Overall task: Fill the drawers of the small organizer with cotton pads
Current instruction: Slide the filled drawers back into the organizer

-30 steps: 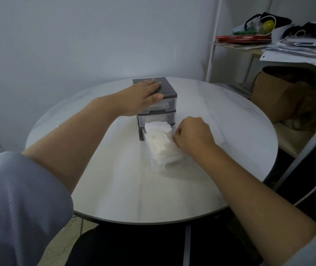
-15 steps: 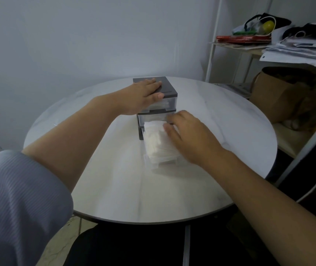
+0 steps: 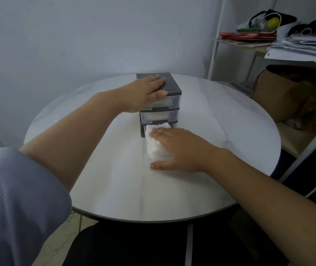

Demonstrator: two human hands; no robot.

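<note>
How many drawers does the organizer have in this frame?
3, stacked in the organizer: top drawer shut, middle drawer shut, bottom drawer pulled out, cotton pads inside under the right hand.

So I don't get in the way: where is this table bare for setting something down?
Bare: the table's right side between the organizer and the rim; the far left, beyond the left arm; the near strip between both arms. Crowded: the middle, where the left hand presses the organizer's top and the right hand lies on the cotton pads.
</note>
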